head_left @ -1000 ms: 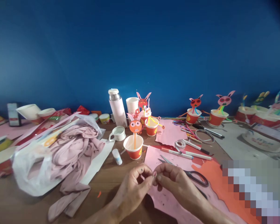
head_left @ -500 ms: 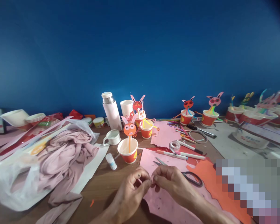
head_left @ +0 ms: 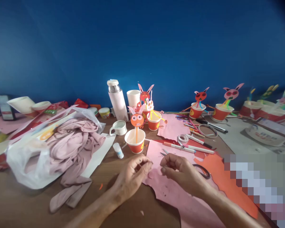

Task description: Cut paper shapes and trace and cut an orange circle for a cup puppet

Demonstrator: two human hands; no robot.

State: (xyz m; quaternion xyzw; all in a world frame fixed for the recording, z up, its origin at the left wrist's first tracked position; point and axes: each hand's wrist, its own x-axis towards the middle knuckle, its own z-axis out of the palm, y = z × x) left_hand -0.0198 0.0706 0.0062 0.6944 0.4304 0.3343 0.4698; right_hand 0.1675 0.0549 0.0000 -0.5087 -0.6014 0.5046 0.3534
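Note:
My left hand (head_left: 133, 175) and my right hand (head_left: 179, 172) hover close together over a pink paper sheet (head_left: 171, 193) at the near edge of the wooden table (head_left: 123, 209). Both hands have fingertips pinched; whatever is between them is too small to make out. A small gap separates the two hands. Scissors (head_left: 199, 169) lie partly under my right hand on the pink sheet. Just beyond my hands stands an orange paper cup (head_left: 135, 144) with an orange bunny face on a stick, and a white glue stick (head_left: 118, 150) lies to its left.
A plastic bag with pink cloth (head_left: 61, 145) fills the left. A white thermos (head_left: 116, 99), a white mug (head_left: 118, 128), more bunny cups (head_left: 154, 122), pens (head_left: 192, 148), tape rolls (head_left: 182, 138) and orange paper (head_left: 225, 177) crowd the middle and right. A blue wall stands behind.
My hands, which touched at the fingertips, have drawn slightly apart. The view has shifted a little.

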